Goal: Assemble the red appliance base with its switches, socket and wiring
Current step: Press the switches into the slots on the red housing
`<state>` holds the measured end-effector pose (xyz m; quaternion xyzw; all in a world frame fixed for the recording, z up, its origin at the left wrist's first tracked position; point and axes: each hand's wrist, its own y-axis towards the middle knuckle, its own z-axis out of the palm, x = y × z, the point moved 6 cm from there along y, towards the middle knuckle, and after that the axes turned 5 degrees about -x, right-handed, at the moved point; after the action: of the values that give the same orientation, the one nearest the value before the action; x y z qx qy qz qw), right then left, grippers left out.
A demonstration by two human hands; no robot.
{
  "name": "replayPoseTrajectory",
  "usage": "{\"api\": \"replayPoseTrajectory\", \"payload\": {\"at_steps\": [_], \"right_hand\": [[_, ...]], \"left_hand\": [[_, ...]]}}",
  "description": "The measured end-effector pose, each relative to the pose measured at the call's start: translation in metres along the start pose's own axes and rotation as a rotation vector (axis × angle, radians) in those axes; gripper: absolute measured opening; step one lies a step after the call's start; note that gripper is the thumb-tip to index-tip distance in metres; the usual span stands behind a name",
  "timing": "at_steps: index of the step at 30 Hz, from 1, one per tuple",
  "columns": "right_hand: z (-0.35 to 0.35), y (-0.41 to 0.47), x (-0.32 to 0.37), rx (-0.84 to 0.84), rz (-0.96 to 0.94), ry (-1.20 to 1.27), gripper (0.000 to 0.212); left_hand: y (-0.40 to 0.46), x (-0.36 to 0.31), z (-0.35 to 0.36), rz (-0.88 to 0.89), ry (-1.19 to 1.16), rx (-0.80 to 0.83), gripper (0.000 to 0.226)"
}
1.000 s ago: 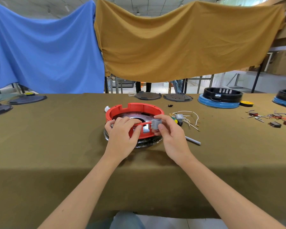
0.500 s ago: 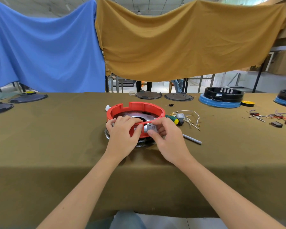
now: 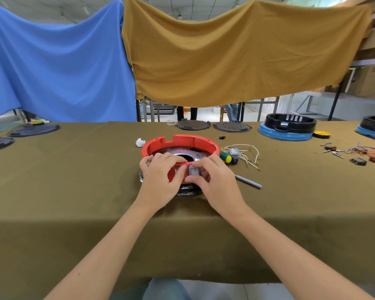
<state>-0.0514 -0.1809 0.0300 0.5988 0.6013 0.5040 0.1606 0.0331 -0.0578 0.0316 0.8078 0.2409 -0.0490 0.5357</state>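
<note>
Fingers of the right hand (image 3: 217, 180) curl round a small grey switch (image 3: 193, 170), pinching it against the near wall of the red appliance base (image 3: 180, 146). The left hand (image 3: 160, 180) grips that same near wall just beside it, fingers hooked over the rim and thumb against the outside. The base is a round, glossy plastic ring with square notches cut in its far rim; inside lies a shiny metal plate with a dark central hole. It sits on a darker metal disc in the middle of the table (image 3: 74, 191), which is covered in matte olive cloth. Just right of the base lie a screwdriver (image 3: 226, 158) with a green and yellow handle, a second grey switch (image 3: 233, 152) and a loose tangle of white wires (image 3: 250, 152) with metal terminals. A slim grey pen-like rod (image 3: 248, 181) lies near the right hand.
</note>
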Motion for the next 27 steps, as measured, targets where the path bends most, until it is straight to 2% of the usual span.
{"api": "replayPoseTrajectory", "payload": {"at_steps": [7, 13, 16, 20, 25, 27], "right_hand": [[-0.003, 0.0, 0.001, -0.032, -0.011, -0.015, 0.029], [-0.002, 0.002, -0.003, 0.019, 0.027, 0.06, 0.03], [-0.005, 0.004, -0.008, -0.014, 0.093, 0.191, 0.025], [-0.009, 0.004, -0.021, -0.066, 0.207, 0.238, 0.033], [-0.018, 0.005, -0.039, -0.252, 0.468, 0.518, 0.034], [-0.016, 0.006, -0.04, -0.212, 0.475, 0.527, 0.034]], "left_hand": [[0.001, 0.001, -0.001, 0.0, -0.058, 0.011, 0.017], [0.0, 0.002, -0.002, -0.01, -0.089, 0.008, 0.018], [0.0, 0.002, -0.003, -0.019, -0.095, -0.01, 0.019], [0.001, 0.002, -0.003, -0.026, -0.106, -0.018, 0.018], [0.001, 0.003, -0.003, -0.033, -0.124, -0.017, 0.019], [0.002, 0.003, -0.003, -0.029, -0.125, -0.016, 0.022]]}}
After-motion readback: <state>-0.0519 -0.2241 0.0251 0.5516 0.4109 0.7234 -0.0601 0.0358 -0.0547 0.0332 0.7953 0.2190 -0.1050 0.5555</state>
